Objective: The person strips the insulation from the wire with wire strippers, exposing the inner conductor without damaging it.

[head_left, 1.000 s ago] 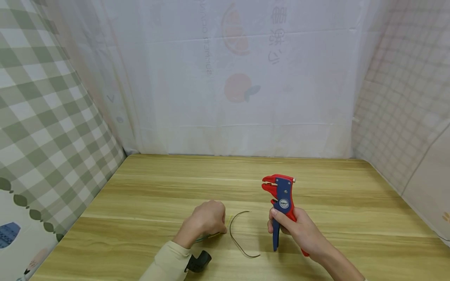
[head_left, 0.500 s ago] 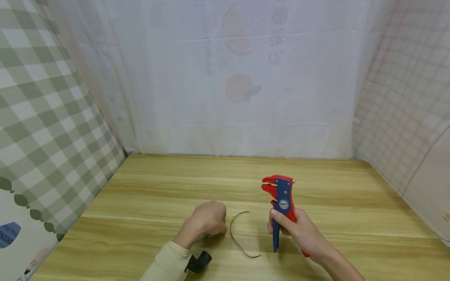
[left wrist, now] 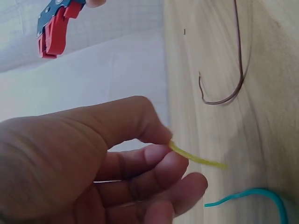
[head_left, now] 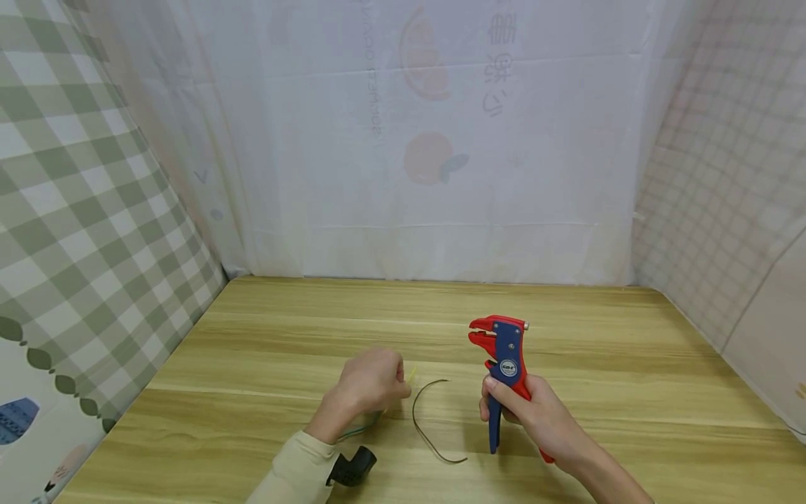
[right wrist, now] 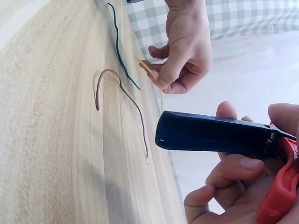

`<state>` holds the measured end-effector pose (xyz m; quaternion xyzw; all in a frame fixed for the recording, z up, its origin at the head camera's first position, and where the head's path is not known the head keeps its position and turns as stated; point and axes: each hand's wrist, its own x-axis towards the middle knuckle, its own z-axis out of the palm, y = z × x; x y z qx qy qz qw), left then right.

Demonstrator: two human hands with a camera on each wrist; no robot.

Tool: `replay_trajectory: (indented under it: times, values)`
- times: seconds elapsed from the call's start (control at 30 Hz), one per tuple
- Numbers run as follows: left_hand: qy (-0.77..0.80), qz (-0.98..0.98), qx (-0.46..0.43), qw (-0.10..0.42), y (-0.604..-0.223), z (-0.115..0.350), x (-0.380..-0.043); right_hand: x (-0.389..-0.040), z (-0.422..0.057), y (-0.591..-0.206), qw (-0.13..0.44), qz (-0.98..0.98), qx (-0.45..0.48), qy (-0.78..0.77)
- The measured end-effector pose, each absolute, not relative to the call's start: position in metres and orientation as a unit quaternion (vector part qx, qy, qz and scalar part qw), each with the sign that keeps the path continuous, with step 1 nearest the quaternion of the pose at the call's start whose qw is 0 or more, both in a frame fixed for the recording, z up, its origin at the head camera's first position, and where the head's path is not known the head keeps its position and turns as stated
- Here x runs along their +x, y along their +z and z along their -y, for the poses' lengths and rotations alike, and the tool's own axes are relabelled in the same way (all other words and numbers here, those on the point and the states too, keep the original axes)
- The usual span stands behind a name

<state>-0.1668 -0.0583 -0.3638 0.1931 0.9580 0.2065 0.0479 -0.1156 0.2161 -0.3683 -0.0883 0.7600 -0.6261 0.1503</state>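
1. One yellow wire [left wrist: 198, 159], left of the brown wire [left wrist: 239, 51], is pinched in the left hand [head_left: 374, 380].
2. It looks light and bendy, likely best held near one end.
3. The right hand [head_left: 534, 407] grips the sturdy-looking stripper [head_left: 508, 343] low down.

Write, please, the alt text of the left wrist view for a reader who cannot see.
A left hand pinches a thin yellow wire above a pale wooden tabletop. A hooked brown wire and a curved blue-green wire rest there; at upper left, part of a red and dark-blue tool is visible.
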Motion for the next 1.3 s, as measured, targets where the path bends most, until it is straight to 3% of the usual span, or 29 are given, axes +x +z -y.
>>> replay_trajectory:
  times: [1.3]
  values:
    - [0.331, -0.900, 0.259, -0.116, -0.350, 0.052, -0.173, -0.115, -0.218, -0.372, 0.145, -0.764, -0.128, -0.616]
